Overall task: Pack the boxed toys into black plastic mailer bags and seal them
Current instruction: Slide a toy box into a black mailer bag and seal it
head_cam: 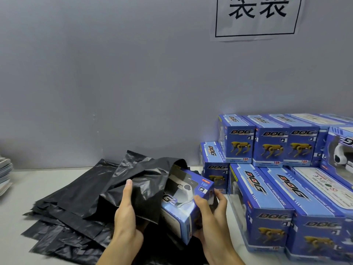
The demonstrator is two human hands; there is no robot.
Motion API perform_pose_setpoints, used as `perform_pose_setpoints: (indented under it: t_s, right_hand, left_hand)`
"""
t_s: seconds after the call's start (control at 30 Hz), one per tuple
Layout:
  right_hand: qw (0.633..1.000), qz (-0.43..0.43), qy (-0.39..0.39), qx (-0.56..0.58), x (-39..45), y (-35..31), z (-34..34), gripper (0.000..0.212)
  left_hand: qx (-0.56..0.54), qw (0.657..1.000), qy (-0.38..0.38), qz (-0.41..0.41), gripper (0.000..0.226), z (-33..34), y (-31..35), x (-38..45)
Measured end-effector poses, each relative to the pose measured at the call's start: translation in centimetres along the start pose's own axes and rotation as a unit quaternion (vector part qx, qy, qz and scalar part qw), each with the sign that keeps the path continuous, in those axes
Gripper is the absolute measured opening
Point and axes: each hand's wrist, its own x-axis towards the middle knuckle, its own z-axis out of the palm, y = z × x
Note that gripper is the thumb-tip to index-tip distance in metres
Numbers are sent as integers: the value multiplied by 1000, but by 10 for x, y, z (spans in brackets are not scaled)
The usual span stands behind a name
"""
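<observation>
A blue toy box [186, 199] with a clear window lies tilted, its far end inside the mouth of a black mailer bag [145, 180]. My right hand [212, 211] grips the box's near end, thumb on top and fingers along its right side. My left hand [127, 209] holds the bag's edge, thumb on top of the plastic, to the left of the box. The box's far end is hidden by the bag.
A pile of flat black mailer bags [66, 213] lies on the pale table [28, 188] at the left. Several blue "DOG" toy boxes [271, 197] are stacked at the right. A stack of papers [4, 175] sits at the far left edge. A grey wall carries a paper sign [257, 16].
</observation>
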Motion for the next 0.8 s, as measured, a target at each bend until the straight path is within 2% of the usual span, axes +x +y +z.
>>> perform_pose_setpoints:
  t_s: [0.07,0.17,0.33,0.6,0.73,0.8]
  right_hand:
    - [1000,-9,-6,-8,0,3,0,49]
    - [999,-38,-5,-22,-1,6,0,65]
    - [996,-89,17,-18,-3,4,4,62]
    - [994,-100,-24,-25,-12,-3,7,66]
    - [991,-131,-14,-38,-14,2,8,52]
    - [987,-152,3,-44,-15,3,10,52]
  left_hand:
    - [3,999,-34,-3,39,1,-1,1]
    - [20,996,-86,-17,30,3,-3,-3]
    - [45,984,-167,-49,27,5,-11,-11]
    - [-31,991,-127,-38,43,5,-4,-9]
    - [-7,987,-154,-44,37,6,-7,-13]
    - [14,984,-171,-56,44,7,-10,-15]
